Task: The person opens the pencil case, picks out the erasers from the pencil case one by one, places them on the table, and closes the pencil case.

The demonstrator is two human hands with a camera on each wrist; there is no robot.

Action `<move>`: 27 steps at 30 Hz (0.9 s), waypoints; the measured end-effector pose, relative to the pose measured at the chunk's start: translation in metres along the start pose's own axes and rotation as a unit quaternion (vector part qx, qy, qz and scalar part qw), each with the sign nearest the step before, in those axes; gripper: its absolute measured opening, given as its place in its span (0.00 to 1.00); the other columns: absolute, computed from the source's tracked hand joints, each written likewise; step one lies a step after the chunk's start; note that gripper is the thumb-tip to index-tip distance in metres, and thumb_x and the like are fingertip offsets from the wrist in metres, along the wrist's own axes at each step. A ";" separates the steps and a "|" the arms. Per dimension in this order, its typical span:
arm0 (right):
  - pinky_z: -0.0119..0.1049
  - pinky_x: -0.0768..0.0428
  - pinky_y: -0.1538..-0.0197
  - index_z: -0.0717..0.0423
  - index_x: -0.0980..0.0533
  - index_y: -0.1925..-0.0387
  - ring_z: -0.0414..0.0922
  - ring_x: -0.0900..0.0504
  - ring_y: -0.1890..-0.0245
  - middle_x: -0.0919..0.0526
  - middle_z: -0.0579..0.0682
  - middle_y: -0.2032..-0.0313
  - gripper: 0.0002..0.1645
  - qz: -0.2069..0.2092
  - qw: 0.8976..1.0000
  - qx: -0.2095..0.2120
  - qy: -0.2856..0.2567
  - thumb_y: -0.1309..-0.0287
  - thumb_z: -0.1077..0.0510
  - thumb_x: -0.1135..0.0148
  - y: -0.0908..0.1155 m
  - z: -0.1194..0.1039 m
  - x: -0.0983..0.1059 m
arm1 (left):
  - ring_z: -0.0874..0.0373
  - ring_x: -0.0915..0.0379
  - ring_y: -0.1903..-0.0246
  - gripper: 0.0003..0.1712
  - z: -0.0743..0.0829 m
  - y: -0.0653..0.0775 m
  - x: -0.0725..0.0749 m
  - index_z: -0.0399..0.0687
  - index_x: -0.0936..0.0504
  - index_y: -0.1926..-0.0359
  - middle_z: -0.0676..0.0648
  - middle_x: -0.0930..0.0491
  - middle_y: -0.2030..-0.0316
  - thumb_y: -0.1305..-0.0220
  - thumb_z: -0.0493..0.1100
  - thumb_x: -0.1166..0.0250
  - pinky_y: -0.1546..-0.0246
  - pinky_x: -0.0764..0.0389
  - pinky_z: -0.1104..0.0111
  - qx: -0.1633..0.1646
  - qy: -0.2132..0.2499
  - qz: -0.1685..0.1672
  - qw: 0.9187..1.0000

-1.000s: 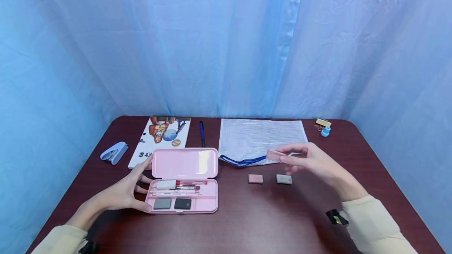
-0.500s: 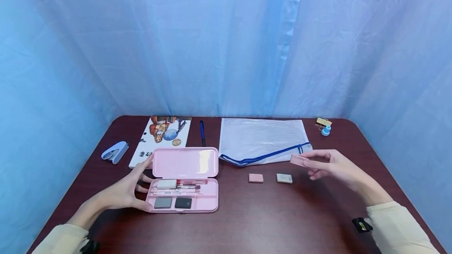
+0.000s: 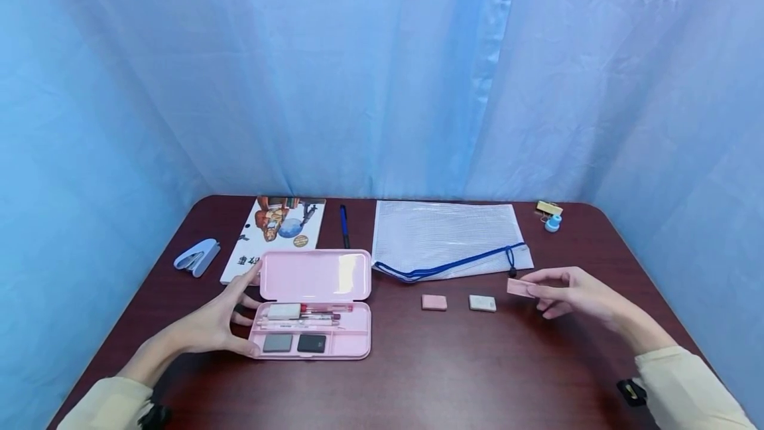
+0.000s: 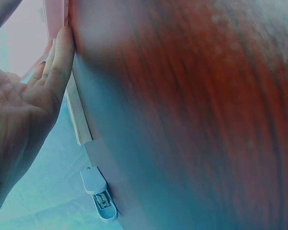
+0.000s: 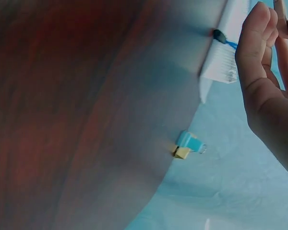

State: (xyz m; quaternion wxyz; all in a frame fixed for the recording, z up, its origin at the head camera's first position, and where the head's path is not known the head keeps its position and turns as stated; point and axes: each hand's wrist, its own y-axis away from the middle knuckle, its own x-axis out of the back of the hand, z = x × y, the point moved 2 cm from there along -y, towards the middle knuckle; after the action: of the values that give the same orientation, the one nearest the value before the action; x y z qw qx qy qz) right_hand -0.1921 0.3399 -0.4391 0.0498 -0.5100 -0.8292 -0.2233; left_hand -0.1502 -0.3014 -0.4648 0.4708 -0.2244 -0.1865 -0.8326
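Observation:
An open pink pencil case (image 3: 352, 344) lies on the table with its lid folded back. My left hand (image 3: 205, 324) is spread along its left side, thumb at the front corner and index finger by the lid; in the left wrist view the fingers look fairly straight against the case. Inside lie a white eraser (image 3: 284, 311), a grey block (image 3: 277, 342), a black block (image 3: 312, 344) and several pens (image 3: 313, 324). Over the table at right, my right hand (image 3: 575, 294) pinches a pink eraser (image 3: 520, 288). Another pink eraser (image 3: 434, 302) and a whitish eraser (image 3: 482, 303) lie left of it.
Behind the case are a book (image 3: 274, 231) and a blue pen (image 3: 344, 225). A white mesh zip pouch (image 3: 442, 231) lies at the back middle. A stapler (image 3: 197, 257) is at far left; a yellow clip (image 3: 549, 208) and a small blue item (image 3: 553, 223) lie back right.
My right hand has moved right and toward the table's front with the pink eraser, from over the mesh pouch to the right of the whitish eraser. My left hand stays at the case.

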 end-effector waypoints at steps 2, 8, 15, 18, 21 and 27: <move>0.47 0.14 0.56 0.67 0.25 0.37 0.53 0.17 0.61 0.18 0.60 0.50 0.27 -0.006 1.000 -0.006 0.010 0.30 0.54 0.38 0.000 0.004 0.002 | 0.42 0.28 0.43 0.78 0.000 0.000 0.000 0.64 0.69 0.19 0.38 0.52 0.30 0.53 0.47 0.17 0.56 0.16 0.68 -0.001 0.002 0.000 1.000; 0.47 0.14 0.57 0.66 0.25 0.38 0.52 0.17 0.62 0.18 0.60 0.51 0.28 -0.012 0.999 -0.031 0.032 0.30 0.51 0.38 -0.003 0.017 0.006 | 0.42 0.28 0.43 0.78 0.001 0.001 0.000 0.63 0.69 0.19 0.38 0.52 0.30 0.53 0.47 0.17 0.56 0.17 0.69 0.001 0.003 -0.001 1.000; 0.45 0.14 0.57 0.66 0.25 0.37 0.50 0.19 0.61 0.18 0.55 0.49 0.28 -0.009 0.998 -0.055 0.040 0.29 0.50 0.39 -0.005 0.025 0.009 | 0.42 0.28 0.43 0.78 0.002 0.000 0.001 0.62 0.69 0.19 0.39 0.51 0.30 0.53 0.47 0.17 0.55 0.16 0.66 0.001 -0.006 0.001 1.000; 0.44 0.15 0.57 0.66 0.25 0.37 0.50 0.19 0.59 0.18 0.55 0.49 0.29 -0.008 0.998 -0.051 0.045 0.28 0.49 0.39 -0.006 0.026 0.008 | 0.42 0.28 0.43 0.79 0.003 0.000 0.001 0.61 0.69 0.19 0.39 0.51 0.30 0.54 0.47 0.16 0.55 0.15 0.65 -0.001 -0.007 0.001 1.000; 0.43 0.14 0.58 0.67 0.25 0.37 0.49 0.20 0.59 0.18 0.55 0.49 0.29 -0.004 0.997 -0.048 0.053 0.28 0.49 0.39 -0.008 0.027 0.007 | 0.41 0.28 0.43 0.79 0.004 0.000 0.001 0.60 0.69 0.19 0.39 0.51 0.30 0.54 0.47 0.16 0.55 0.15 0.65 -0.003 -0.005 0.002 1.000; 0.42 0.14 0.61 0.68 0.25 0.38 0.48 0.20 0.64 0.20 0.55 0.54 0.29 0.010 0.997 -0.054 0.063 0.29 0.50 0.38 -0.010 0.031 0.005 | 0.41 0.28 0.43 0.78 0.004 0.001 0.001 0.59 0.69 0.19 0.39 0.51 0.30 0.53 0.47 0.17 0.55 0.15 0.65 -0.001 -0.006 0.000 1.000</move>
State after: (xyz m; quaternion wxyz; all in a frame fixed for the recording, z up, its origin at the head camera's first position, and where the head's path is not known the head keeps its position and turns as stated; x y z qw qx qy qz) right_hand -0.1985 0.3531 -0.4686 0.0770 -0.5051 -0.8061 -0.2986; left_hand -0.1490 -0.2999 -0.4608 0.4696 -0.2299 -0.1884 -0.8313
